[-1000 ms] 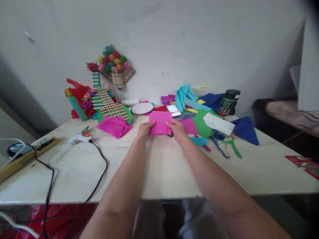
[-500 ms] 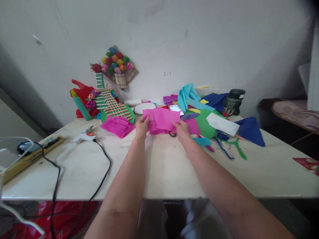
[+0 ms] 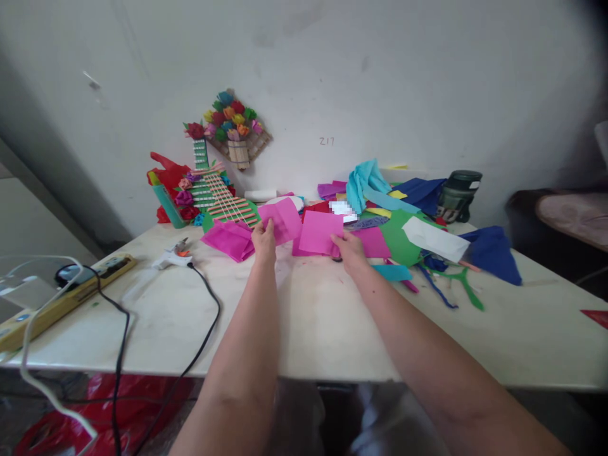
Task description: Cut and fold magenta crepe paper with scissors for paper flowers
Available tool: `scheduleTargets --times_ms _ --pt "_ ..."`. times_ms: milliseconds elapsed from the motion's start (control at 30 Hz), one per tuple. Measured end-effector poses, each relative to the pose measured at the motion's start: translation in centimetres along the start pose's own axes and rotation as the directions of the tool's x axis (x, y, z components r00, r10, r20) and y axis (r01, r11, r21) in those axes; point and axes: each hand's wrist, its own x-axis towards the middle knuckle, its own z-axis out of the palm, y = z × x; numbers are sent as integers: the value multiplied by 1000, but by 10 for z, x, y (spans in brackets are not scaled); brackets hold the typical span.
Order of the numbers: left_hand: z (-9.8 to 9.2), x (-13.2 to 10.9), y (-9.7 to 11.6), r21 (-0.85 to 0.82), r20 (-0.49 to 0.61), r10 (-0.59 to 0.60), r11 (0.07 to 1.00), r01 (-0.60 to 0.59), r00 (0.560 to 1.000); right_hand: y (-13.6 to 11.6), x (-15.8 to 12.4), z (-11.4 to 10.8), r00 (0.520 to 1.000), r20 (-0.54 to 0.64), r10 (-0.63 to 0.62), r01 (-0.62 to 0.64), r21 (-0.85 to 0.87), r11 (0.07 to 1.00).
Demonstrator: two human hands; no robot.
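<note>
Two pieces of pink crepe paper are held up over the middle of the table. My left hand [image 3: 265, 239] is closed on the lower left edge of one pink paper piece [image 3: 285, 221], which is tilted. A second, squarish pink paper piece [image 3: 319, 232] is pinched at its lower right corner by my right hand [image 3: 350, 251]. A narrow gap separates the two pieces. Beside my left hand lies a stack of folded pink sheets [image 3: 230, 239]. Behind my right hand another pink sheet [image 3: 373, 242] lies flat on the table [image 3: 323, 329].
At left stand a flower-decorated guitar craft [image 3: 223, 202], a glue gun [image 3: 173, 254] with its black cord, and a power strip [image 3: 21, 326]. At right lie green paper [image 3: 401, 237], a white sheet [image 3: 434, 239], blue paper [image 3: 494, 253] and a dark bottle [image 3: 460, 196].
The pink paper, held together between both hands before, is now two separate pieces. My left hand has moved left with one, while my right hand keeps the other. The view has shifted slightly.
</note>
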Motion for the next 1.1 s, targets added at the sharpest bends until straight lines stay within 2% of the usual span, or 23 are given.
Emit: scheduleTargets --times_ms 167,367,500,600,733,867,1100 --pt "0 -3 4 8 -25 -21 1000 21 999 3 3 -2 1000 -4 -23 23 23 999" --pt "-5 -1 7 18 -143 -30 999 33 989 9 6 -3 999 -4 -32 32 72 997" --pt "-6 0 10 -120 -156 -119 988 101 981 12 7 -5 1000 -15 -26 27 73 997" --pt "-5 1 12 -295 -108 -257 931 216 960 12 8 -5 1000 -19 -14 15 77 997" --pt "-3 0 15 -388 3 -375 854 346 927 12 8 -6 1000 -18 -22 23 84 996" --pt "-2 -2 19 -410 87 -418 812 415 904 11 7 -6 999 -43 -22 25 72 997" --pt "0 -7 23 -328 201 -483 786 523 852 7 4 -6 998 -42 -45 47 65 997"
